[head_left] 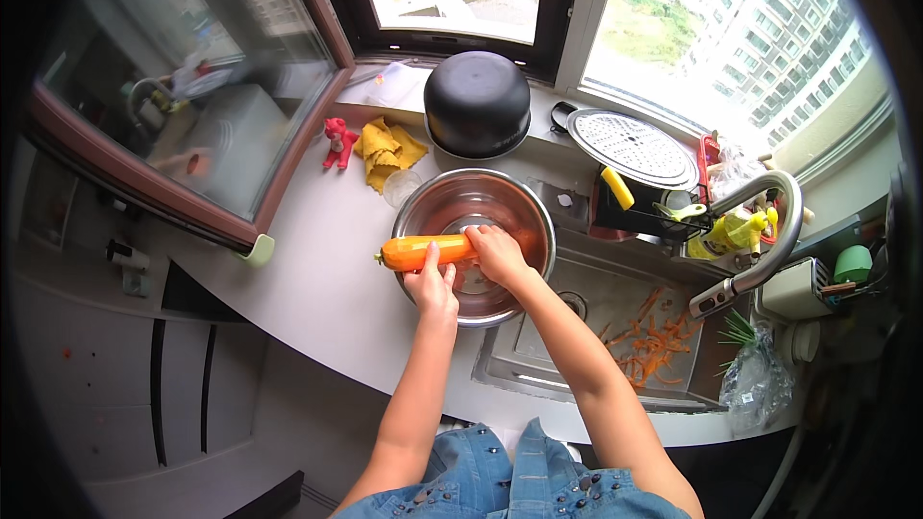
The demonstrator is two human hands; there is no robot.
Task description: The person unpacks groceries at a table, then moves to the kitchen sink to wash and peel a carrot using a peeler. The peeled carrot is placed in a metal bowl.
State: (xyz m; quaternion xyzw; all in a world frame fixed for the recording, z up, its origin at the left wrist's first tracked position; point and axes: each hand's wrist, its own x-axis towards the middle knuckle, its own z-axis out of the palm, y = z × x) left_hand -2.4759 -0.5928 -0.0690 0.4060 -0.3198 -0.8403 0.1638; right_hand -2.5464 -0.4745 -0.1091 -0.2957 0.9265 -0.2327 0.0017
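Observation:
Both my hands hold a peeled carrot (414, 251) above a stainless steel bowl (546, 231), its stem end pointing left. My left hand (433, 287) grips it from below, with the thumb lying across its side. My right hand (499, 254) is closed around the other end, which the fingers hide. The bowl stands on the white countertop (317, 267) and overlaps the sink's left edge. Orange peelings (652, 346) lie scattered in the sink (541, 346).
Behind the bowl are an upturned black pot (477, 104), a yellow cloth (389, 151) and a red bear figurine (338, 144). A faucet (789, 216) arches over the sink's right side. An open window sash (277, 209) juts over the counter's left.

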